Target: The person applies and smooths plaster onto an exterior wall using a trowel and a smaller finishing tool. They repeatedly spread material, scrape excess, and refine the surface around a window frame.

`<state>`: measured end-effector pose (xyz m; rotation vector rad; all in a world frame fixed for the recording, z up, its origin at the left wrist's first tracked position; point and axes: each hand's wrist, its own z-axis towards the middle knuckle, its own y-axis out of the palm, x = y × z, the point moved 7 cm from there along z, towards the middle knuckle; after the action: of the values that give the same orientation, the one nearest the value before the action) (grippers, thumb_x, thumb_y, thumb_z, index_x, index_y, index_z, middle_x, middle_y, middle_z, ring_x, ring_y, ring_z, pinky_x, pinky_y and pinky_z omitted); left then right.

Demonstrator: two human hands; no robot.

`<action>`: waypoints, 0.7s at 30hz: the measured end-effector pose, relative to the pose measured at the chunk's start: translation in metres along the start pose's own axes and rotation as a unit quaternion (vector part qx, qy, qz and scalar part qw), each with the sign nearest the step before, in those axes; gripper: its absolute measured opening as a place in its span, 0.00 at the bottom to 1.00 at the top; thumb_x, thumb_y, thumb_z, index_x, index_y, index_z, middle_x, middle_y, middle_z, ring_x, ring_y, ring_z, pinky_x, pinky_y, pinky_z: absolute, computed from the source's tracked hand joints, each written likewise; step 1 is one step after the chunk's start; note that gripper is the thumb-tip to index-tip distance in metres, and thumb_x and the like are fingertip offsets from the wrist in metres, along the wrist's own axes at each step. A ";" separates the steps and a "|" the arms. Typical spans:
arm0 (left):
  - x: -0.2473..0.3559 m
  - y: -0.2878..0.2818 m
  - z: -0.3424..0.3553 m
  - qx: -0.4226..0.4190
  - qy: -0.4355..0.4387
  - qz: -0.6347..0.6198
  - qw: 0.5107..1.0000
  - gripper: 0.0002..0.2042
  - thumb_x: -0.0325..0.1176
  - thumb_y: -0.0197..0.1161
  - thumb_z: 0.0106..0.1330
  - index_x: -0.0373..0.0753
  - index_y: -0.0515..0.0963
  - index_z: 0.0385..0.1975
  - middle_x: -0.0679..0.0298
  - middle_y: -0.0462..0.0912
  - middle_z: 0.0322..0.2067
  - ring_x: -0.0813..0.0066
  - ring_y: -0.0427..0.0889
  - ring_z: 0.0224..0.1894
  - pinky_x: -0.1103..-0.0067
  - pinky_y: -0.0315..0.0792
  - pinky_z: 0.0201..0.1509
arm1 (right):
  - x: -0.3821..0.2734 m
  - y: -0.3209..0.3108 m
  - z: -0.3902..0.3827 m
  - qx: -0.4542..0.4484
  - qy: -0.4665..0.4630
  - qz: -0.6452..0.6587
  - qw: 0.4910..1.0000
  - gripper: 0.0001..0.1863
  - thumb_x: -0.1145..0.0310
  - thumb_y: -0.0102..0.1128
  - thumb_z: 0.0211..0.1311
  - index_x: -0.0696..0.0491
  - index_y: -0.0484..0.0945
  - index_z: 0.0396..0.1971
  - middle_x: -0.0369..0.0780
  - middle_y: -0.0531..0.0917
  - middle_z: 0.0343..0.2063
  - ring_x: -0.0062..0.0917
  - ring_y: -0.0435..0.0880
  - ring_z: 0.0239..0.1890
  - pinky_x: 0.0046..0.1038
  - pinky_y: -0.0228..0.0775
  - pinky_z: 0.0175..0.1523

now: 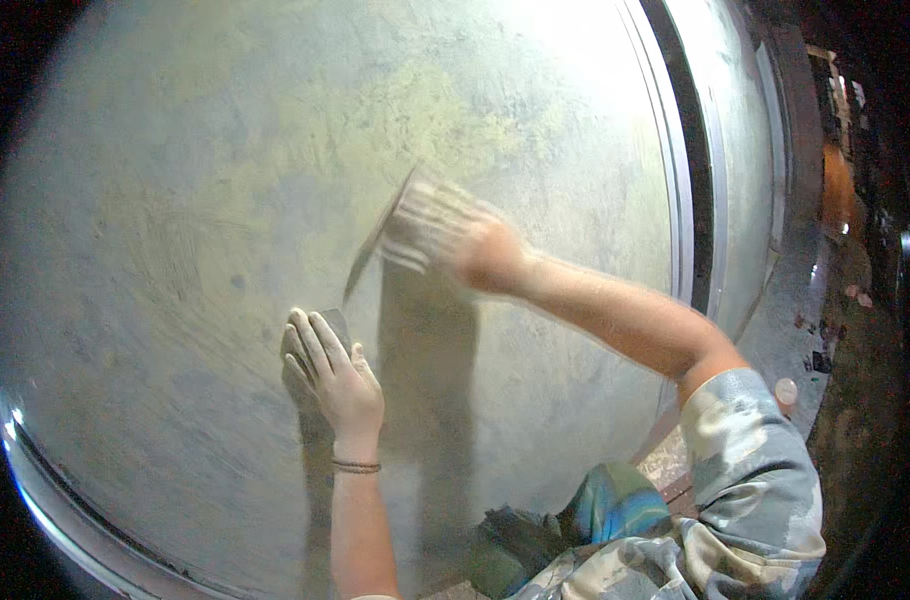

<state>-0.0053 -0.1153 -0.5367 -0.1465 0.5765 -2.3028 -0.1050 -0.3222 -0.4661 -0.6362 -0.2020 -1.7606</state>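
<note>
A large grey panel with yellowish-green patches fills most of the view. My left hand, its fingers stretched flat and coated with pale dust, lies over a small dark grey flat pad. Part of that pad shows between the index finger and thumb; the rest is hidden. Farther up and to the right, my right hand is smeared by motion. At its fingertips is a thin dark sheet, seen nearly edge-on and slanting down toward the left hand. Whether this sheet touches the panel I cannot tell.
A pale metal trim strip and a dark gap run along the panel's right side, with another light panel beyond. A curved shiny edge bounds the lower left. Cluttered dark floor lies at the far right.
</note>
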 end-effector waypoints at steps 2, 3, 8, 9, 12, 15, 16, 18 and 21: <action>-0.001 0.001 0.000 -0.001 -0.006 0.007 1.000 0.35 0.34 0.52 0.75 0.30 0.44 0.76 0.50 0.39 0.78 0.53 0.35 0.80 0.54 0.35 0.81 | 0.055 -0.020 0.020 0.074 0.089 -0.020 0.993 0.25 0.68 0.57 0.61 0.55 0.75 0.60 0.46 0.72 0.67 0.40 0.64 0.73 0.42 0.55 0.77; 0.000 0.002 0.000 -0.002 -0.005 0.012 1.000 0.35 0.34 0.52 0.75 0.30 0.44 0.76 0.50 0.39 0.78 0.53 0.35 0.80 0.54 0.36 0.81 | 0.080 -0.032 0.028 0.128 0.151 -0.032 0.980 0.23 0.69 0.56 0.63 0.57 0.76 0.58 0.47 0.75 0.64 0.42 0.67 0.71 0.40 0.57 0.76; 0.000 -0.002 0.000 0.006 0.003 -0.027 1.000 0.35 0.31 0.52 0.73 0.29 0.44 0.76 0.49 0.39 0.78 0.52 0.35 0.80 0.54 0.35 0.81 | 0.027 -0.013 0.046 0.155 0.114 -0.066 0.979 0.19 0.67 0.57 0.66 0.56 0.80 0.55 0.46 0.79 0.61 0.42 0.72 0.68 0.43 0.64 0.73; -0.001 -0.002 0.001 -0.009 0.002 -0.022 1.000 0.35 0.27 0.51 0.71 0.28 0.44 0.75 0.48 0.40 0.78 0.51 0.35 0.80 0.54 0.33 0.80 | -0.008 -0.009 0.045 0.120 0.067 0.000 0.991 0.19 0.68 0.57 0.65 0.52 0.80 0.55 0.44 0.76 0.63 0.40 0.69 0.70 0.45 0.59 0.75; -0.002 -0.003 0.002 -0.019 0.005 -0.020 1.000 0.35 0.24 0.49 0.70 0.28 0.44 0.75 0.48 0.39 0.78 0.50 0.35 0.80 0.53 0.32 0.80 | -0.029 -0.003 0.054 0.021 -0.044 0.025 0.998 0.21 0.67 0.57 0.63 0.49 0.79 0.56 0.42 0.72 0.67 0.38 0.62 0.75 0.47 0.50 0.79; 0.000 -0.002 0.001 0.001 0.009 -0.028 1.000 0.36 0.26 0.51 0.71 0.28 0.43 0.76 0.47 0.39 0.78 0.50 0.35 0.80 0.53 0.32 0.80 | 0.046 -0.015 0.083 0.102 0.034 -0.126 0.986 0.18 0.65 0.57 0.63 0.52 0.80 0.52 0.47 0.75 0.64 0.39 0.67 0.71 0.44 0.57 0.75; -0.001 0.000 0.001 0.007 0.007 -0.028 1.000 0.36 0.26 0.51 0.70 0.28 0.43 0.76 0.48 0.38 0.78 0.50 0.35 0.80 0.54 0.32 0.80 | 0.075 -0.029 0.092 0.168 0.123 -0.070 0.976 0.17 0.65 0.55 0.65 0.56 0.80 0.50 0.49 0.79 0.57 0.42 0.73 0.65 0.43 0.63 0.70; -0.002 0.004 -0.002 0.022 0.012 -0.029 0.999 0.37 0.26 0.51 0.69 0.28 0.42 0.76 0.48 0.38 0.78 0.51 0.35 0.80 0.55 0.32 0.80 | 0.100 -0.048 0.104 0.234 0.244 -0.046 0.940 0.18 0.65 0.52 0.67 0.58 0.79 0.52 0.50 0.82 0.54 0.44 0.76 0.63 0.41 0.67 0.69; -0.009 0.015 -0.001 0.004 0.014 -0.016 1.000 0.34 0.37 0.47 0.76 0.34 0.43 0.77 0.49 0.39 0.78 0.48 0.36 0.80 0.51 0.33 0.80 | 0.011 -0.001 0.114 0.147 0.087 -0.097 0.980 0.22 0.61 0.53 0.67 0.55 0.79 0.57 0.47 0.74 0.65 0.42 0.68 0.71 0.42 0.57 0.76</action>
<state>0.0107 -0.1177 -0.5433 -0.1195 0.5832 -2.3410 -0.0718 -0.2799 -0.3645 -0.2533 -0.4072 -1.9146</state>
